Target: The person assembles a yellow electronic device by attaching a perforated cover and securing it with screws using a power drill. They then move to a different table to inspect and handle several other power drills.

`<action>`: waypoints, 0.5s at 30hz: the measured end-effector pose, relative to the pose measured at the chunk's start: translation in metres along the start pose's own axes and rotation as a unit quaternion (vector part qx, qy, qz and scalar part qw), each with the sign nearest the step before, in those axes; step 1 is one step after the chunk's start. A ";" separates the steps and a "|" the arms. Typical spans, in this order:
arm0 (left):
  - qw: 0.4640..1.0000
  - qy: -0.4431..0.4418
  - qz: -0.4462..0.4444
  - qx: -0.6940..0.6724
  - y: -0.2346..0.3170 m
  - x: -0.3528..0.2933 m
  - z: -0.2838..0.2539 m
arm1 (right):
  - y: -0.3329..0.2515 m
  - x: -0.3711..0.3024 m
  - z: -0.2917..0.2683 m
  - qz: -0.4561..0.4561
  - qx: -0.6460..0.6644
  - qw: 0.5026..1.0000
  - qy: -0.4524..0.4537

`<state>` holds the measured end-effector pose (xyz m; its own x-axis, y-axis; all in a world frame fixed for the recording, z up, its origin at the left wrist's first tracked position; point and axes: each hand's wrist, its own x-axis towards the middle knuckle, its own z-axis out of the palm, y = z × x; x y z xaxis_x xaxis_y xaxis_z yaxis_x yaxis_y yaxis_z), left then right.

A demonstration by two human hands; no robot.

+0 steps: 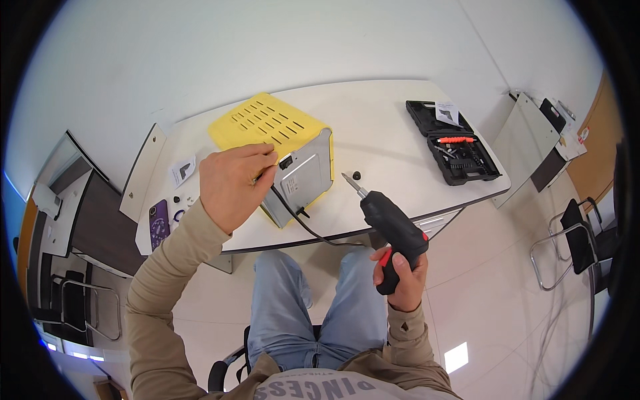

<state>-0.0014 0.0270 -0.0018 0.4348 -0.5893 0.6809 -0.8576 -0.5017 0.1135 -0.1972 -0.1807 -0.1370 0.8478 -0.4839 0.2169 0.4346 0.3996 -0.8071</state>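
Observation:
My right hand (403, 275) is wrapped round the grip of a black cordless screwdriver (393, 223) with red accents; its long bit points up and left over the table. A yellow metal appliance (247, 123) with a slotted panel stands at the table's front, its grey metal panel (307, 175) turned toward me and to the right. My left hand (235, 181) is closed in a pinch beside the grey panel's upper left corner; whatever its fingertips hold is hidden. A black power cord (300, 220) runs from the grey panel over the table edge. A small round black part (357, 175) lies near the bit.
On the white table (380, 113), an open black tool case (460, 160) with bits and an orange piece lies at the right. At the left are a leaflet (182, 171), a purple phone (159, 224), a blue ring (179, 215) and small loose parts. A black chair (577, 227) stands at right.

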 end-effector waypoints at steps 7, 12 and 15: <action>1.000 0.003 0.003 0.008 0.000 -0.001 -0.001 | 0.001 -0.001 0.000 -0.002 -0.015 1.000 -0.006; 1.000 0.005 0.005 0.007 -0.002 -0.003 0.001 | 0.005 0.002 0.002 -0.007 -0.028 0.999 -0.016; 1.000 0.006 0.008 0.008 -0.001 -0.002 0.000 | 0.011 0.003 -0.006 -0.007 0.038 0.998 -0.056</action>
<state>-0.0018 0.0288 -0.0031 0.4179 -0.5901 0.6907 -0.8600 -0.5020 0.0915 -0.1915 -0.1822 -0.1485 0.8678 -0.4025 0.2915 0.4654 0.4522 -0.7609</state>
